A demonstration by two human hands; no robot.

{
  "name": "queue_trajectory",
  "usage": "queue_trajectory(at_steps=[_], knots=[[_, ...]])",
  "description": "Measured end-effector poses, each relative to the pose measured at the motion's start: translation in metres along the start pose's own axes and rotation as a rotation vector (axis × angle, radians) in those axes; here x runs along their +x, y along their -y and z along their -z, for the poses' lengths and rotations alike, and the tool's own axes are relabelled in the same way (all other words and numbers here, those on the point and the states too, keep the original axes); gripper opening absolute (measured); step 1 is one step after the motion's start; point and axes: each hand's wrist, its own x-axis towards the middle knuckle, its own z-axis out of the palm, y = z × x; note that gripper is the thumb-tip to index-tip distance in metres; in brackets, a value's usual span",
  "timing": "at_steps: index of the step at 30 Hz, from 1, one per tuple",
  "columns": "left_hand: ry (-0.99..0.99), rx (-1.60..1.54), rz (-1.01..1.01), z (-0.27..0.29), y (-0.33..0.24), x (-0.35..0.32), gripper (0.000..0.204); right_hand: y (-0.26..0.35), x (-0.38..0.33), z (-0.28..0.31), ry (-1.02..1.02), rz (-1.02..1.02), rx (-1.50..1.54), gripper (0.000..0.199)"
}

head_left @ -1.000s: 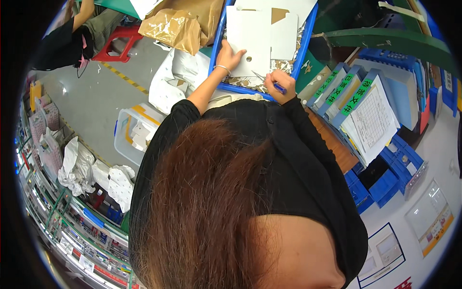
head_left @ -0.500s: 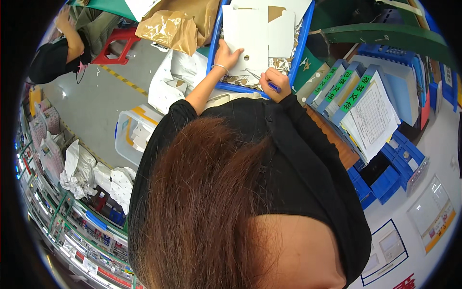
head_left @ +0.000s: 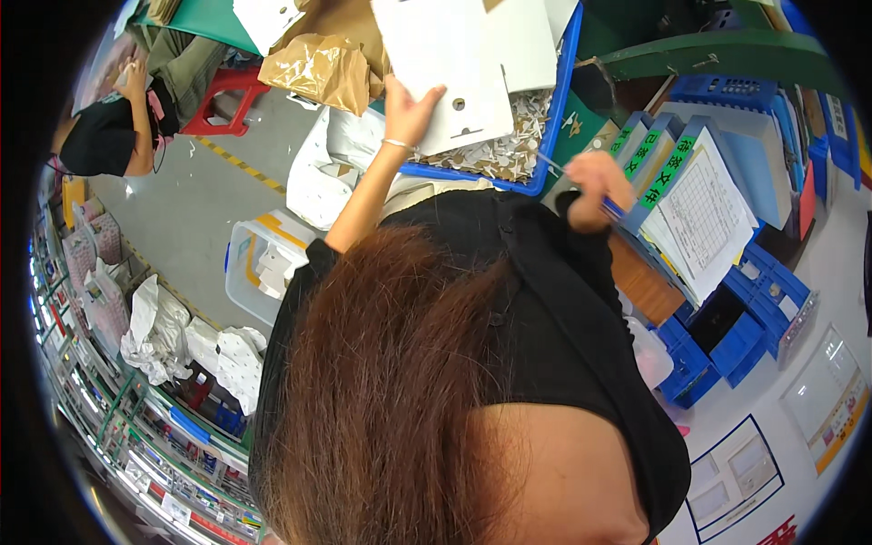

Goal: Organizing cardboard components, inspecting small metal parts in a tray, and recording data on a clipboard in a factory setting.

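My left hand (head_left: 410, 116), with a white band at the wrist, grips the near left edge of a white cardboard sheet (head_left: 445, 68), thumb on top. The sheet has a small round hole and a short slot near its lower edge. It is tilted over a blue tray (head_left: 569, 77) filled with small white and brown cardboard scraps (head_left: 518, 136). My right hand (head_left: 599, 189), blurred, is apart from the tray on its right side. Its fingers are closed round a slim blue-handled tool (head_left: 612, 209) with a thin metal shaft; the exact kind is unclear.
Crumpled brown paper (head_left: 318, 68) lies left of the tray. Blue file holders (head_left: 677, 168) with papers stand at the right, above blue bins (head_left: 740, 341). A clear plastic box (head_left: 238, 272) sits at the left. Beyond a red stool (head_left: 222, 104), another person (head_left: 104, 132) sits.
My right hand has swung right with the tool, off the cardboard and out past the tray's edge. My left hand has shifted left, lifting and tilting the sheet, uncovering more scraps.
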Motion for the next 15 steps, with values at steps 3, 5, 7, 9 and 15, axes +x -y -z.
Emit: queue_trajectory(at_steps=[3, 5, 7, 9, 15], knots=[[-0.015, -0.21, 0.055, 0.016, -0.022, -0.007, 0.044, 0.016, 0.012, 0.017, -0.129, 0.054, 0.031, 0.011], [-0.02, -0.421, 0.12, 0.027, -0.036, -0.014, 0.043, 0.014, 0.01, 0.014, -0.042, -0.083, -0.05, 0.013], [-0.012, -0.566, 0.191, 0.031, -0.046, -0.021, 0.043, 0.004, 0.002, 0.002, 0.15, -0.32, -0.103, 0.026], [-0.013, -0.605, 0.221, 0.027, -0.051, -0.027, 0.042, -0.011, -0.01, -0.011, 0.416, -0.381, -0.175, 0.036], [-0.152, -0.45, 0.086, 0.029, -0.055, -0.03, 0.05, -0.032, -0.015, -0.051, 0.563, -0.552, 0.282, 0.047]])
